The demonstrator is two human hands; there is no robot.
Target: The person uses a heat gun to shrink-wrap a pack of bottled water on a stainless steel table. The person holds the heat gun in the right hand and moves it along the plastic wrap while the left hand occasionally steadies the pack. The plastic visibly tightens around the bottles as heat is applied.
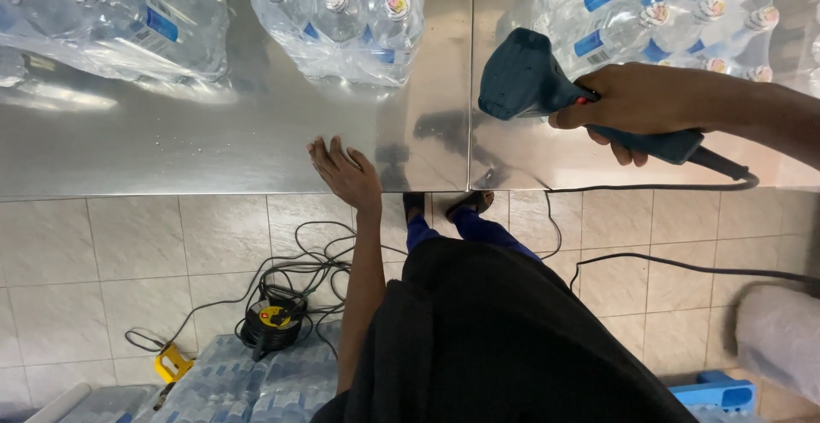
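The right hand [636, 103] is clamped around the handle of a blue-green corded heat gun [547, 90], fingers wrapped fully around the grip and thumb on top, with the nozzle end pointing left and hanging over the steel table [213, 145] near the seam between its two panels. The tool appears rigid and moderately weighty toward the head, so the handle is judged the correct holding point; the nozzle end should be treated as hot and not touched. Its power cable [649, 186] trails from the butt of the handle along the table edge and down to the tiled floor (expect some drag on the wrist). The left hand [346, 171] lies flat on the near edge of the table, fingers together and extended, holding nothing. Shrink-wrapped packs of water bottles [342, 13] stand on the far side of the table, well apart from the left hand; these are judged heavy, with thin, slippery, easily punctured film, best gripped from beneath. A black cable reel [273, 316] rests on the floor beside further wrapped packs.
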